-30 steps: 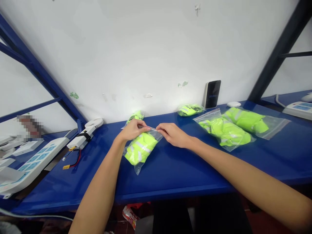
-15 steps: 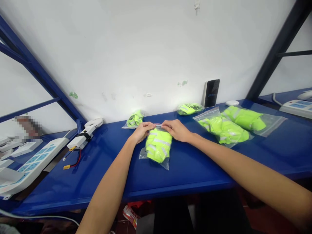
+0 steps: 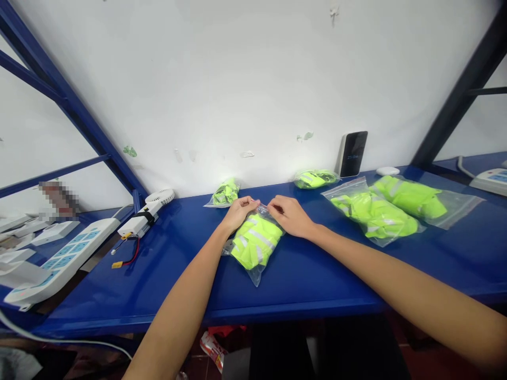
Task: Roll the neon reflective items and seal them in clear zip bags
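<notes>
A clear plastic bag with a folded neon-yellow vest (image 3: 256,243) lies tilted on the blue table (image 3: 317,277), its top edge toward the wall. My left hand (image 3: 240,212) pinches the bag's top edge at its left part. My right hand (image 3: 291,215) is closed at the right end of the same edge, fingers curled in; its fingertips are partly hidden. Behind my left hand a smaller bagged vest (image 3: 225,193) rests by the wall, and another bagged vest (image 3: 315,179) sits behind my right hand.
Two bagged vests (image 3: 374,214) (image 3: 412,196) overlap on the right. A phone-like device (image 3: 353,153) leans on the wall beside a white round object (image 3: 387,171). To the left are a fan (image 3: 160,197), a wired white pack (image 3: 137,224) and a power strip (image 3: 65,261).
The bag has turned slightly, its lower end swinging left. My right hand has shifted along the top edge with its fingers more curled. The whole view has moved a little.
</notes>
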`<state>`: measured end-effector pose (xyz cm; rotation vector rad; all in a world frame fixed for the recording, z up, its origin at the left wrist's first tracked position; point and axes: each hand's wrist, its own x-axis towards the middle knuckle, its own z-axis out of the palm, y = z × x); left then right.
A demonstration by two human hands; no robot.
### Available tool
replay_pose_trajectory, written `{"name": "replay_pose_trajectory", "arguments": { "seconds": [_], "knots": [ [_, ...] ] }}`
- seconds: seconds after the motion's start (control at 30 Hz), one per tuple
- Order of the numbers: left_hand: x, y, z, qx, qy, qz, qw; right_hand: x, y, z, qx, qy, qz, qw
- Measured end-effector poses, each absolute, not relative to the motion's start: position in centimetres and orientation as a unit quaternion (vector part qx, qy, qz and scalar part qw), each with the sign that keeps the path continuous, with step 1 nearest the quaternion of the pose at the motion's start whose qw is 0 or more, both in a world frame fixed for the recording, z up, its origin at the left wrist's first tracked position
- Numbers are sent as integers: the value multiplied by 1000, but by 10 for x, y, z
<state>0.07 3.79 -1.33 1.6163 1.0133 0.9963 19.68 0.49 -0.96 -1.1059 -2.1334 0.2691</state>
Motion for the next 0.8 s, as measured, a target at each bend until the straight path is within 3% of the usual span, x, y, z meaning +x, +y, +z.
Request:
{"name": "replay_pose_trajectory", "arguments": {
  "seconds": [0.23,0.5,0.67,0.8],
  "knots": [
    [8,27,-5,781,445,370,235,201,9,-12,-430,-845,190,255],
    [9,21,3,811,466,349,60,202,20,-14,-432,-673,415,435],
    [5,13,20,818,437,358,-107,203,21,-11,-432,-624,498,420],
    [18,-7,33,851,370,362,-87,203,18,-12,-419,-658,480,402]
  ]
}}
